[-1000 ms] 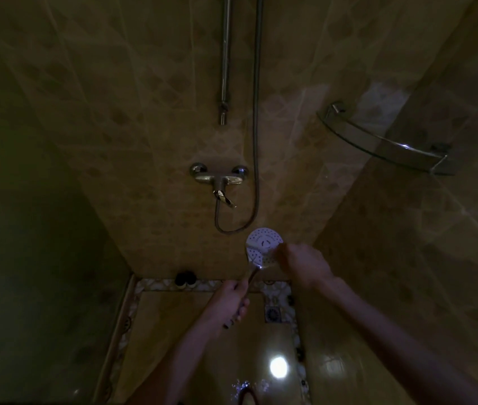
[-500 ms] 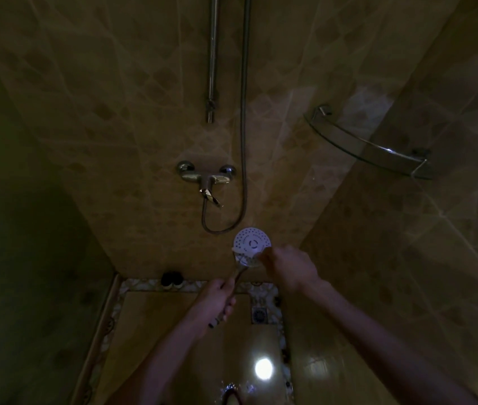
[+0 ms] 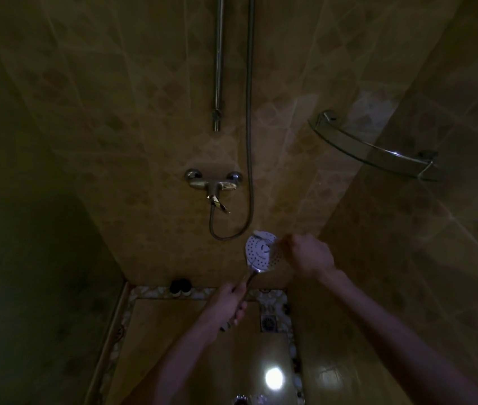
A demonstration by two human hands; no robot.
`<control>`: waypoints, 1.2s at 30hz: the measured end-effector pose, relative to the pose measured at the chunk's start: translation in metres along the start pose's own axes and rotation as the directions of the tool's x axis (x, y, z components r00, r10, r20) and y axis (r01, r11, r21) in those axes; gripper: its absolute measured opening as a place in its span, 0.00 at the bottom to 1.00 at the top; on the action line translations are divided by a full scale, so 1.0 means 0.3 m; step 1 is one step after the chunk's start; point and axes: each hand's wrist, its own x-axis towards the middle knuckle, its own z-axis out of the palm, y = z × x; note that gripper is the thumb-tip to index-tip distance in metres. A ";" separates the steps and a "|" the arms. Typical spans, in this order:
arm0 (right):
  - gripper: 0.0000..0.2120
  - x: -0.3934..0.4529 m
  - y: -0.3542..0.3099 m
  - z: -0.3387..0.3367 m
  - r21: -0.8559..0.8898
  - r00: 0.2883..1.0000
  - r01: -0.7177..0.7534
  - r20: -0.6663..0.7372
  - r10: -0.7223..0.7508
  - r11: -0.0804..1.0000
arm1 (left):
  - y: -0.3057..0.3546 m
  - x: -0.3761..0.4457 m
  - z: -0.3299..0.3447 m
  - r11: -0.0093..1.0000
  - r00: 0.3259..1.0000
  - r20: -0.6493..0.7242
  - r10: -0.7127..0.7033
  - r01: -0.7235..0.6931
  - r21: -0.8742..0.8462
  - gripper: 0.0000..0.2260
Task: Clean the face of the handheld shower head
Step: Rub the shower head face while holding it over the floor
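The handheld shower head [image 3: 256, 254] is round and white with many small holes, its face turned toward me. My left hand [image 3: 229, 305] is shut around its chrome handle, below the head. My right hand [image 3: 311, 254], just right of the head, grips a thin, pale brush [image 3: 261, 233]. The brush reaches across the face and its white tip lies at the top edge. The dim light hides its details. The metal hose [image 3: 250, 141] loops from the mixer tap up the wall.
The chrome mixer tap [image 3: 213, 185] and slide rail [image 3: 217, 68] are on the tiled back wall. A glass corner shelf [image 3: 378, 153] sticks out at right. Two dark objects [image 3: 180, 286] sit at the wall's foot, with a floor drain [image 3: 270, 323] nearby.
The brush tip moved from the lower part of the shower head's face up to its top edge. My left hand kept its hold on the handle.
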 end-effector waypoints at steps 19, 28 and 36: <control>0.15 -0.123 -0.059 0.039 0.091 0.991 0.130 -0.027 -0.128 0.987 | 0.056 -0.001 -0.034 1.000 1.000 0.001 0.028 -0.028 0.000 0.14; 0.12 0.008 0.001 0.017 0.170 0.991 0.013 -0.134 0.011 0.985 | 0.087 -0.003 -0.047 0.999 0.999 -0.016 0.041 -0.042 -0.023 0.14; 0.15 0.042 0.008 0.030 0.129 0.986 -0.006 -0.162 0.027 0.992 | 0.092 0.019 -0.068 0.998 0.998 -0.019 0.059 -0.060 -0.021 0.12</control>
